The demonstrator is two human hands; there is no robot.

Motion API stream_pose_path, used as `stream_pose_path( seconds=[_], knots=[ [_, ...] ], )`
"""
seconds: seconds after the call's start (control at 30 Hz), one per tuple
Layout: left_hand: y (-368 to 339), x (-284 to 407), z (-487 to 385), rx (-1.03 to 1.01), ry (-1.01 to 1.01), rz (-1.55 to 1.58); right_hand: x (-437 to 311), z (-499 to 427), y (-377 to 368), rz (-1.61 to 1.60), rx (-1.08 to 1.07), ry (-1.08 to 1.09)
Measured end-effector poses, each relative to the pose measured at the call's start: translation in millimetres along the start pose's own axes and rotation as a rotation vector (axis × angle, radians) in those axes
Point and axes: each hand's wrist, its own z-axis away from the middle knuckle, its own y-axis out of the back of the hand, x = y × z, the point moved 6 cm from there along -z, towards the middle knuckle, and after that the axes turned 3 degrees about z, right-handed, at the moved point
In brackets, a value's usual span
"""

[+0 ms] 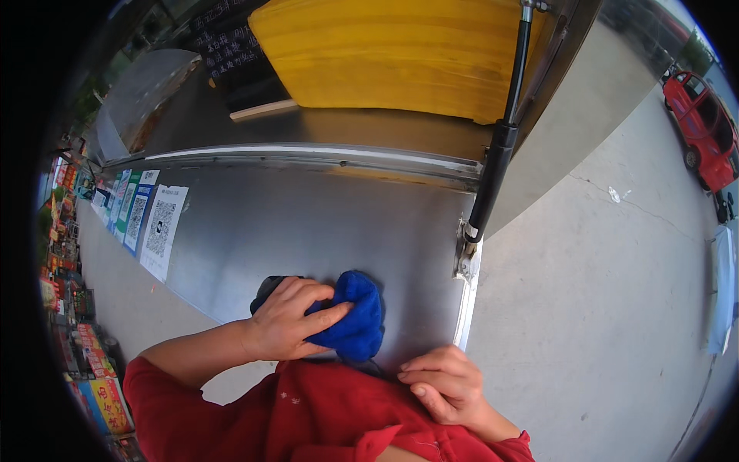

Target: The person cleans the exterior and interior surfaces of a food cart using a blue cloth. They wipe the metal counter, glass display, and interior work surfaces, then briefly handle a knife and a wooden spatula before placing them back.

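Note:
My left hand [291, 317] presses a bunched blue cloth [361, 317] against a flat metal panel [300, 225] in front of me. A dark, greyish piece [267, 291] shows behind the knuckles; whether it belongs to the cloth cannot be told. Near the panel's lower right corner, my right hand [447, 384] is held in front of my red top with fingers loosely bent and the thumb a little apart. Nothing shows in it, though its palm is partly hidden.
A black gas strut [499, 156] joins the panel's right edge by a metal bracket [465, 260]. Printed code sheets [164, 231] are stuck at the left. Beyond the ledge stand a yellow board [392, 58] and a handwritten blackboard [236, 58]. A red car [701, 127] is at the far right.

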Motion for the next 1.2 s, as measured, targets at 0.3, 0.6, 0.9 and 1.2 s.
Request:
stream_pose_path(
  seconds=[0.3, 0.6, 0.9, 1.2],
  knots=[
    [-4.1, -35.2, -144.3, 0.259, -0.085, -0.117, -4.3, -0.9, -11.1, 0.106, -0.023, -0.051],
    [-31.6, -8.6, -15.0, 0.047, -0.258, 0.278, 0.0, 5.5, -3.6, 0.051, 0.029, -0.164],
    [72.7, -241.4, 31.0, 0.458, 0.868, -0.251, -1.6, 8.1, -4.6, 0.092, 0.068, -0.174],
    [24.2, -133.2, 61.2, 0.342, 0.621, -0.235, -4.7, 2.0, -16.1, 0.172, 0.04, -0.211]
  ],
)
